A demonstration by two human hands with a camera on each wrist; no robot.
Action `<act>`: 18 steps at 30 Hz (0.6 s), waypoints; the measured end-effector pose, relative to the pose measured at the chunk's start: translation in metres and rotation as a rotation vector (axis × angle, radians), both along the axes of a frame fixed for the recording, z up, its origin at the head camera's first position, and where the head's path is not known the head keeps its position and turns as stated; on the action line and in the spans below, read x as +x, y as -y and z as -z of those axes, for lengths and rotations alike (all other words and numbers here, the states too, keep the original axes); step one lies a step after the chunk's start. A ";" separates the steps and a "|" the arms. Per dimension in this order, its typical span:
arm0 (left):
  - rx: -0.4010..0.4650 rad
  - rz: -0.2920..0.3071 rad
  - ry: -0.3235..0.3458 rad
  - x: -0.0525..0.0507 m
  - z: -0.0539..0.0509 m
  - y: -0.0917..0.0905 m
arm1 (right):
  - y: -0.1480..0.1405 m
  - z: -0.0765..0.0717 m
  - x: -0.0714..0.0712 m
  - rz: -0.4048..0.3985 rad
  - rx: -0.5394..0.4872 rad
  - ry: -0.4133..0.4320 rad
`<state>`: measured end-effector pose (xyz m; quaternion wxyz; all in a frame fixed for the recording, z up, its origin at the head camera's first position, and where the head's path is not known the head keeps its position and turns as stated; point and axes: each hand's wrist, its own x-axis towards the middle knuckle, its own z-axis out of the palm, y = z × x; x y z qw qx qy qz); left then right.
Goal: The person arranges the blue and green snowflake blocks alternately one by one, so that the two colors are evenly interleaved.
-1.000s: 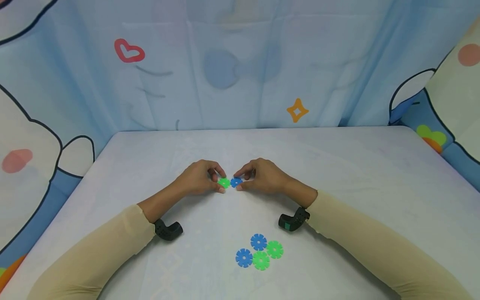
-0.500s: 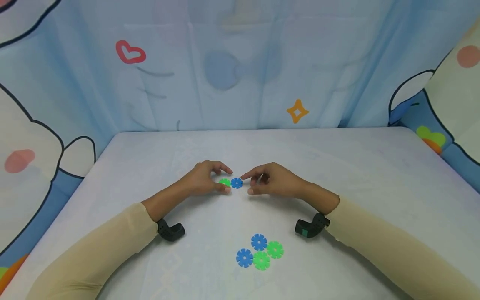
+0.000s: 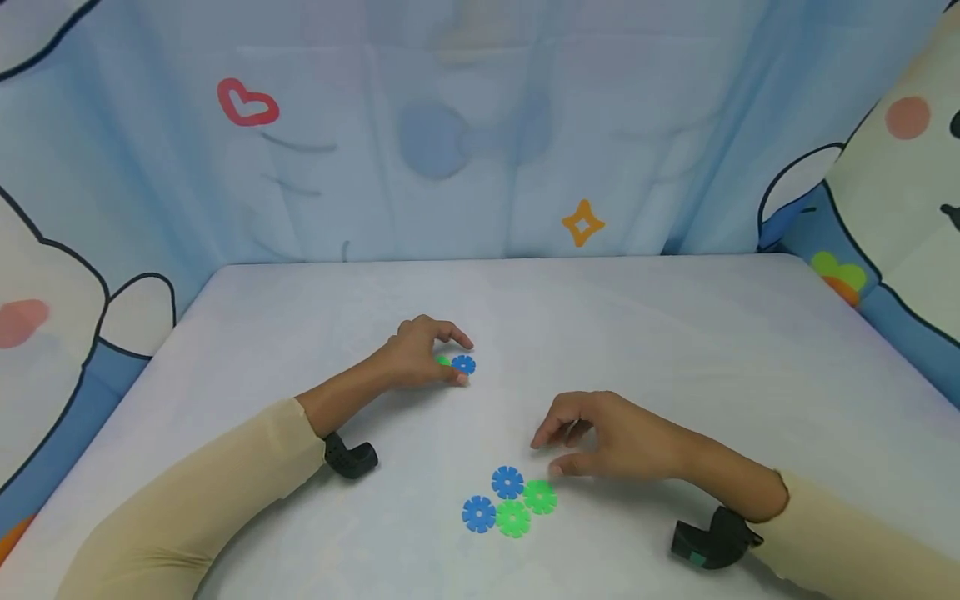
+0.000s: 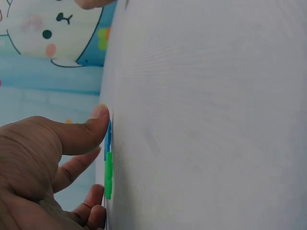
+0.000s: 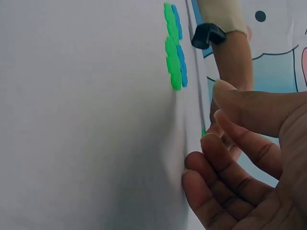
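Note:
A blue notched plastic disc (image 3: 468, 360) and a green notched disc (image 4: 109, 175) lie side by side on the table, apparently touching. My left hand (image 3: 420, 354) is around them, thumb and index finger spread apart on either side; the hand partly covers the green one in the head view. My right hand (image 3: 607, 437) hovers at the right of a nearer group, fingers loosely bent and holding nothing. That group has two blue discs, a rear one (image 3: 501, 485) and a left one (image 3: 472, 517), and two green discs, a right one (image 3: 534, 500) and a front one (image 3: 507, 522).
A white cloth covers the table (image 3: 337, 533). Behind it hangs a light blue printed curtain (image 3: 315, 192). Black wrist cameras sit on both forearms, the left one (image 3: 351, 458) and the right one (image 3: 712, 542).
My right hand has let go of the blue disc and come back toward the nearer group. My left thumb and finger have spread and shifted slightly right around the pair.

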<state>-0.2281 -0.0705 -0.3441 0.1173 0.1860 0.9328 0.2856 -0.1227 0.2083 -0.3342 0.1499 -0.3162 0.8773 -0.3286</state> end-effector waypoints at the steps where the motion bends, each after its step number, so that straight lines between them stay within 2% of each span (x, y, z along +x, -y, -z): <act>1: -0.007 0.001 -0.005 0.000 0.000 -0.001 | -0.001 -0.001 0.005 -0.007 0.007 -0.005; 3: -0.021 0.002 -0.014 0.001 0.000 -0.003 | -0.002 -0.002 0.012 -0.011 0.018 -0.016; 8: -0.026 -0.008 -0.016 0.001 0.000 -0.001 | 0.002 -0.001 0.021 -0.004 0.080 -0.072; 13: -0.022 -0.008 -0.022 0.000 0.002 -0.001 | 0.005 -0.001 0.026 -0.016 0.150 -0.159; 18: -0.025 -0.001 -0.021 -0.001 0.002 -0.002 | 0.004 -0.003 0.027 -0.025 0.192 -0.176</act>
